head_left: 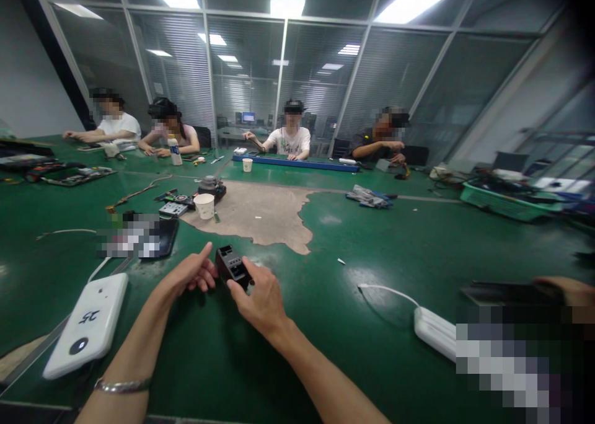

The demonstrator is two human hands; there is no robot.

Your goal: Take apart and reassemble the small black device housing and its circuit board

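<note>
A small black device [229, 264] with slots and a row of contacts on its face stands tilted over the green table. My right hand [263, 297] grips its right side and lower end between thumb and fingers. Just left of the device is my left hand [198, 272], its thumb raised and fingers apart, holding nothing; whether its fingertips touch the device's side is unclear. A metal bracelet [123, 386] circles my left wrist.
A white power bank [88, 325] lies left, a dark tablet [160, 237] beyond it. Paper cup [204, 207] and electronic parts stand ahead; gloves [369, 197] and a green basket [511, 202] farther right. A white device [434, 332] and another person's hand are at right. Several people sit opposite.
</note>
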